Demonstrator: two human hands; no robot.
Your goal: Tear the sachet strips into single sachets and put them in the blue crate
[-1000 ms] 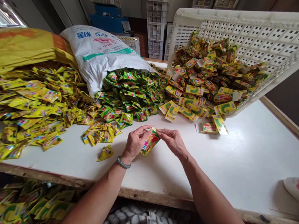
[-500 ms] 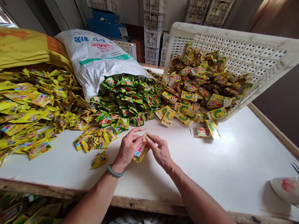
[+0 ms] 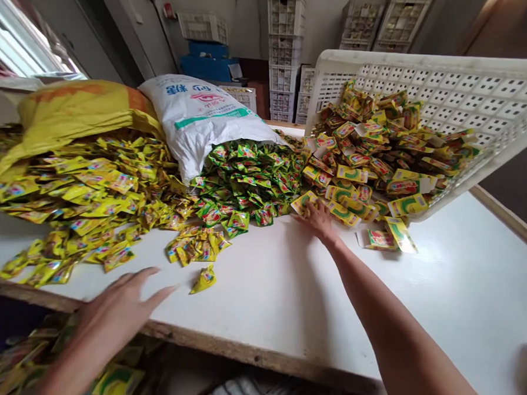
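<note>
While the left hand [image 3: 119,305] hangs, thumb and fingers spread, by the flat white wood-edged table [image 3: 258,297] | right hand [image 3: 319,220] on small rectangular yellow cardboard box [image 3: 301,202] | its grip: cannot tell

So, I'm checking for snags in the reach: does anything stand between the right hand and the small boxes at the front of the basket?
Nothing visible does. The right hand is at the front boxes, partly covering one; the white basket lies behind them.
</note>
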